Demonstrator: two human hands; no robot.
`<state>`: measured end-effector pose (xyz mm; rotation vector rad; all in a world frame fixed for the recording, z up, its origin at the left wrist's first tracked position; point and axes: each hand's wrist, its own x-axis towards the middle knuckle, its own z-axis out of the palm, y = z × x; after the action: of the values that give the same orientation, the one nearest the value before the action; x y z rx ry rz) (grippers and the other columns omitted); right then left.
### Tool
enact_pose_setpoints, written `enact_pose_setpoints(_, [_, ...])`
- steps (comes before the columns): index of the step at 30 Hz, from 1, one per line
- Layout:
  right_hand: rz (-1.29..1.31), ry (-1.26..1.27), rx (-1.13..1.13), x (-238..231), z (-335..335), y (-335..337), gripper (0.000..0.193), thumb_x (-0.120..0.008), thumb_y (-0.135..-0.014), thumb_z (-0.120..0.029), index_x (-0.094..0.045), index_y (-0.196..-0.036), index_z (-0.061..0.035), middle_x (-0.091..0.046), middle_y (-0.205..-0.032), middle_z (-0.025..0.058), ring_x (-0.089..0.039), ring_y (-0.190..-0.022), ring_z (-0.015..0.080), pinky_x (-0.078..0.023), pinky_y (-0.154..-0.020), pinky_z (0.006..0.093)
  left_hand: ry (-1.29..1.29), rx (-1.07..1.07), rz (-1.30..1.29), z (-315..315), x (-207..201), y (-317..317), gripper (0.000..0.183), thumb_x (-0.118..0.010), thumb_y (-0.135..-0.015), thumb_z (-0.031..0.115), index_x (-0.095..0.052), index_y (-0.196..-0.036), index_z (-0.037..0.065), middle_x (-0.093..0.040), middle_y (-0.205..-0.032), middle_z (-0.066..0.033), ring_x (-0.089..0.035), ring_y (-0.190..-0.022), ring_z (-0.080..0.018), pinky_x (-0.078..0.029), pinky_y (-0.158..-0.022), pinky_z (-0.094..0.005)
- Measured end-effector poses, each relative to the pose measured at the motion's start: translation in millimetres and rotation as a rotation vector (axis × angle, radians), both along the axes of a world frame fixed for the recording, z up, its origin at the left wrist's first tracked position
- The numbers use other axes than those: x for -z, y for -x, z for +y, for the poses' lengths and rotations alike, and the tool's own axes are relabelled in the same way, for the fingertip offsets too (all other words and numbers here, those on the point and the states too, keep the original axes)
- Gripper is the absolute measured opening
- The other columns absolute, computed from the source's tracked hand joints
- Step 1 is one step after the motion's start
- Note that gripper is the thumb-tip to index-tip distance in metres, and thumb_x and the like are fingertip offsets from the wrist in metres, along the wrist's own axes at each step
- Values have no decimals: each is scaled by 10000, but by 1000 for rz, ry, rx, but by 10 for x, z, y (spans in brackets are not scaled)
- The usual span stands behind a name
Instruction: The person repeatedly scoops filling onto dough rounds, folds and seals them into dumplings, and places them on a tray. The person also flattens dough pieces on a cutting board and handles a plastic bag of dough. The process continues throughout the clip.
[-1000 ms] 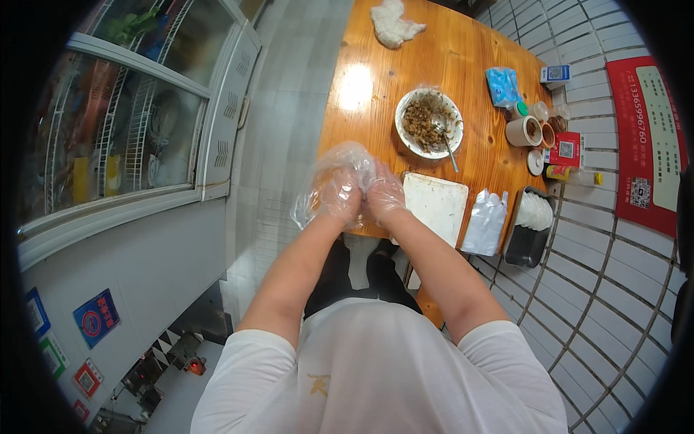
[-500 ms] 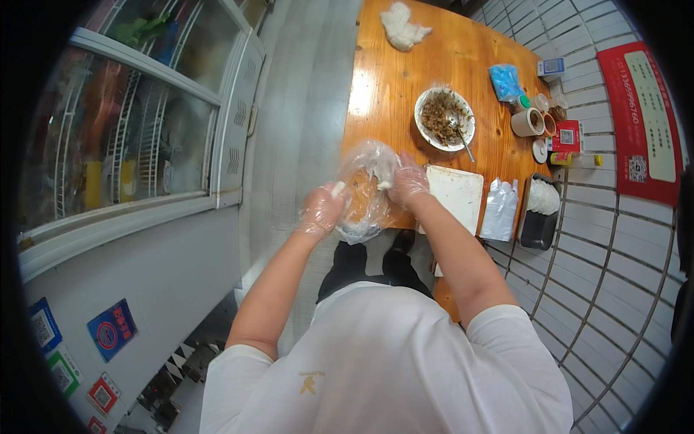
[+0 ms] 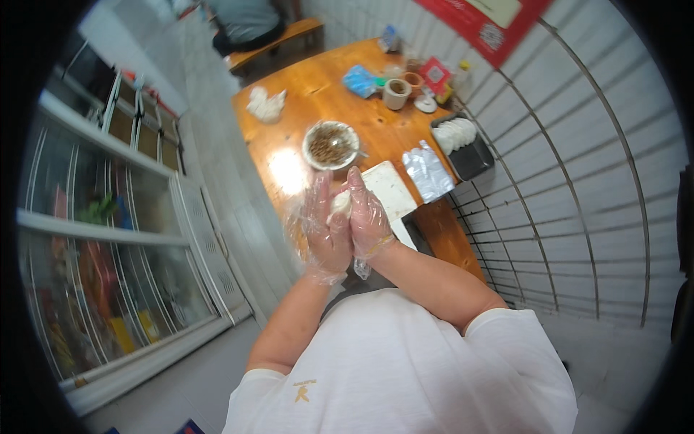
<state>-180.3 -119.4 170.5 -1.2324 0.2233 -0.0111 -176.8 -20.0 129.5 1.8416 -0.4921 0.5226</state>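
Note:
My left hand (image 3: 325,235) and my right hand (image 3: 369,220), both in clear plastic gloves, are brought together palm to palm. Between them sits a small white lump of dough (image 3: 340,205), partly covered by the fingers. Loose clear plastic (image 3: 294,226) bulges at the outer side of my left hand. Just beyond my fingertips stands a white bowl (image 3: 309,156) of brown minced filling (image 3: 329,145) with a spoon in it. A white board (image 3: 390,189) lies beside my right hand.
Farther off on the wooden table (image 3: 253,155) lies a larger white dough mass (image 3: 266,105). At right are plastic gloves (image 3: 428,172), a black tray (image 3: 473,163) of white pieces, jars (image 3: 396,94) and a blue packet (image 3: 359,81). A person (image 3: 246,25) sits at the far bench.
My hands were apart with clear plastic spread between them; they have come together around the dough. The view has turned, showing more of the room beyond the table.

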Motion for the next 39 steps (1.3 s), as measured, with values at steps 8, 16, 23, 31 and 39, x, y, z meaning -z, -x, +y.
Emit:
enact_pose_setpoints(8, [-63, 462, 353, -76, -970, 589, 437, -382, -1074, -386, -588, -1243, -40, -597, -1249, 192, -609, -1118, 322, -480, -983, 411, 78, 323, 264, -747, -99, 428, 451, -424, -1071, 233, -490, -1444, -12, -554, -1414, -175, -523, -1300, -284, -370, -1125, -389])
enact_pose_setpoints(16, [-201, 400, 633, -235, -1810, 1950, 664, -516, -1043, -369, -270, -1571, -50, -566, -1325, 246, -595, -1199, 363, -461, -1016, 406, -790, 78, -1069, -1993, 110, 448, 531, -532, -1031, 309, -446, -1474, 29, -533, -1443, -126, -550, -1288, -307, -418, -1113, -409])
enact_pose_setpoints(23, [-157, 401, 736, -236, -2290, 2956, 466, -740, -851, -324, -632, -1180, -11, -670, -983, 163, -647, -907, 294, -508, -800, 397, -250, 570, -82, -2975, -540, 1356, 543, -385, -1059, 439, -553, -1366, 23, -628, -1263, -132, -552, -1081, -303, -428, -995, -431])
enact_pose_setpoints(31, [-217, 20, 626, -515, -2606, 3701, 230, -654, -925, -205, -699, -1092, -53, -658, -896, 18, -616, -762, 116, -516, -604, 268, -459, 1458, -821, -3096, -1165, 1763, 344, -638, -999, 244, -592, -1292, 69, -535, -1373, -183, -542, -1246, -335, -438, -1056, -463])
enact_pose_setpoints(39, [-636, -328, 368, -660, -2485, 3795, 373, -669, -942, -185, -572, -1262, -19, -622, -1170, 49, -635, -1082, 171, -538, -966, 351, 108, 1836, -59, -3050, -942, 2023, 601, -740, -923, 364, -422, -1389, 157, -427, -1468, -230, -522, -1265, -388, -492, -1017, -486])
